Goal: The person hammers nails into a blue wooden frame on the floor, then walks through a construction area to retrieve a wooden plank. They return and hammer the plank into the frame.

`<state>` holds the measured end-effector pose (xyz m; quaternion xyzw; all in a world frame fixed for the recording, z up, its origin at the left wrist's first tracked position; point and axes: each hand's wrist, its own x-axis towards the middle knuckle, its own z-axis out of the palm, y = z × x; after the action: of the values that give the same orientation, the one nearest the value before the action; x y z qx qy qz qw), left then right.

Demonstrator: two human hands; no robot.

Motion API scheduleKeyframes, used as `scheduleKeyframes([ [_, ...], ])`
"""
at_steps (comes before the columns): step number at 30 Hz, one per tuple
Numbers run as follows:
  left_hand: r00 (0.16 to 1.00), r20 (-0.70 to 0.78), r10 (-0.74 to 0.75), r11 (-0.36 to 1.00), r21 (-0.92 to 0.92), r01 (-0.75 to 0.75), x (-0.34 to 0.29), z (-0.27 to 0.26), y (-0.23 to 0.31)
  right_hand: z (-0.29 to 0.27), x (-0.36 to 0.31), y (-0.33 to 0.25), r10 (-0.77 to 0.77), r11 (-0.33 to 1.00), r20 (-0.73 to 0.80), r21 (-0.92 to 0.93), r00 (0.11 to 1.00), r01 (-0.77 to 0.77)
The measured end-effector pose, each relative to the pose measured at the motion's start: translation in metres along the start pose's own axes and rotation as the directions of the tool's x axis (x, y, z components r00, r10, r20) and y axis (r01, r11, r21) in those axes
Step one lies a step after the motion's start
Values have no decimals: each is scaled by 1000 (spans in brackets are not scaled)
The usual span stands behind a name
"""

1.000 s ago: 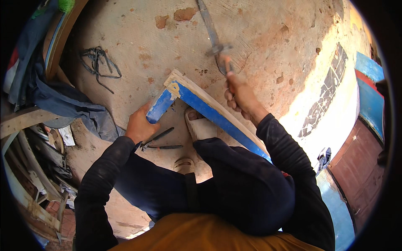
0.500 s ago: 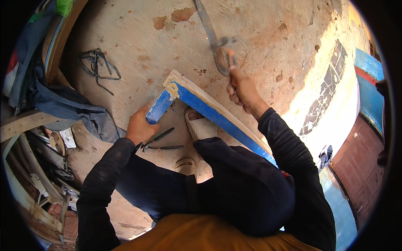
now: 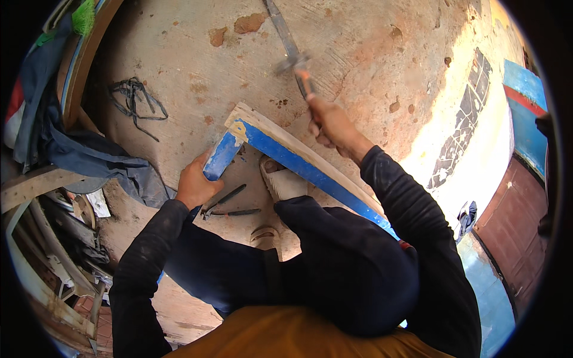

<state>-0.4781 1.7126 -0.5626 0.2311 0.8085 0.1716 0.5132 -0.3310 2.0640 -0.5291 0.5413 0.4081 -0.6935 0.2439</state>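
Left grip (image 3: 200, 181) clasps blue frame (image 3: 311, 170) near its corner, likely steadying it; right grip (image 3: 335, 127), farther forward, wraps hammer (image 3: 304, 77); pliers (image 3: 237, 212) beside left grip.

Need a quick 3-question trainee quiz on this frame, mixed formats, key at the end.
1. True or false: the left hand is resting off the blue-painted wooden frame.

2. Where are the pliers?
A. In the right hand
B. On the floor, near the left hand
C. On top of the frame

3. Fill in: the right hand holds a ____ by its handle.

Key
1. False; it grips the short side of the frame.
2. B
3. hammer; its head is motion-blurred.
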Motion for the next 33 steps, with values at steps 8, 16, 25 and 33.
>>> scheduleKeyframes([
  [8,1000,-13,-4,1000,8,4,2,-2,3,-52,-16,-53,-417,901,-220,29,882,434],
  [16,1000,2,-11,1000,18,11,1,-2,4,5,-5,8,256,963,352,-172,900,-206],
  [25,1000,-2,-11,1000,22,11,-1,1,0,-37,-9,-34,-423,792,-450,239,787,562],
  [33,1000,-23,-10,1000,19,10,-1,-1,6,-26,-5,-10,-3,949,32,-316,999,13],
])
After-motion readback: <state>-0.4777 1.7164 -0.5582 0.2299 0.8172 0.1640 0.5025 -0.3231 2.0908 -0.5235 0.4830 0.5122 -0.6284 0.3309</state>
